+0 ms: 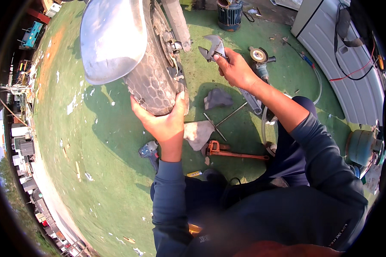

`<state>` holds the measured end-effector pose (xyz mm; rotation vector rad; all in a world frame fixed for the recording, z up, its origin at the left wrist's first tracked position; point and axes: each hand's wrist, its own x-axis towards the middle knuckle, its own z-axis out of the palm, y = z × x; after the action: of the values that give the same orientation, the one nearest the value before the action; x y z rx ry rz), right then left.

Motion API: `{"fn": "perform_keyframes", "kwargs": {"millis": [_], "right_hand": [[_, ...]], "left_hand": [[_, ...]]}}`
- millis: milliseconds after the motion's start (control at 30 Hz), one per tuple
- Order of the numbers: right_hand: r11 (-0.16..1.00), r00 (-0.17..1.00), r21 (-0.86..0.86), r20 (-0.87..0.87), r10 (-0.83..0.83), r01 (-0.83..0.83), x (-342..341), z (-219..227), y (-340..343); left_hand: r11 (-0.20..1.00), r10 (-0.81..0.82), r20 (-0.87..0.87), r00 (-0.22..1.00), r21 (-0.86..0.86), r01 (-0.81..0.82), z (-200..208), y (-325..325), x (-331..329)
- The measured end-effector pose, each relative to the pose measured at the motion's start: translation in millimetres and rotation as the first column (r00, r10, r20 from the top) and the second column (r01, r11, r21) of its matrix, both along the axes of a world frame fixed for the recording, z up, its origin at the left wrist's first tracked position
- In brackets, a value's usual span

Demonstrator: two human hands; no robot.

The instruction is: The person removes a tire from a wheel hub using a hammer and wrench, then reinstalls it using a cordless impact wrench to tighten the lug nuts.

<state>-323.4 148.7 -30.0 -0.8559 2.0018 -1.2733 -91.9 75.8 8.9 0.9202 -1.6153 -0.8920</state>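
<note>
My left hand grips the bottom of a worn tyre, its fingers and thumb spread round both sides of the tread. A shiny metal mudguard covers the tyre's upper left. On the wheel's right side, a grey fork arm meets the axle nut. To the right of that nut, my right hand is closed round a large adjustable wrench just below its head. The jaws point up and left, apart from the nut, and the handle's holed end shows below my wrist.
On the green floor lie an angle grinder, a dark stone, a pale stone, crossed metal rods, an orange pipe wrench and a cordless drill. A blue ribbed motor stands beyond; a white panel is at right.
</note>
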Motion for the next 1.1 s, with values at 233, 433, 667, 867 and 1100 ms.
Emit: {"fn": "perform_keyframes", "kwargs": {"millis": [233,433,667,867,1100], "right_hand": [[0.999,0.978,-0.023,-0.204,-0.039,0.035,1,-18,-25],[0.999,0.980,-0.021,0.197,-0.029,0.034,6,-26,-12],[0.992,0.994,-0.078,0.055,-0.092,0.096,19,-13,-14],[0.992,1.000,0.124,0.019,-0.013,0.011,9,4,-14],[0.970,0.999,0.241,0.043,0.006,-0.016,9,20,-17]], "left_hand": [[1.000,-0.004,-0.068,0.998,0.024,0.006,-9,-9,3],[1.000,-0.017,-0.057,0.998,0.017,0.018,-7,-10,6],[0.998,-0.038,-0.102,0.994,0.036,0.041,-3,-11,11],[0.993,-0.048,-0.164,0.985,0.097,0.064,5,-6,8],[0.995,-0.013,-0.165,0.986,0.100,0.030,2,-9,7]]}}
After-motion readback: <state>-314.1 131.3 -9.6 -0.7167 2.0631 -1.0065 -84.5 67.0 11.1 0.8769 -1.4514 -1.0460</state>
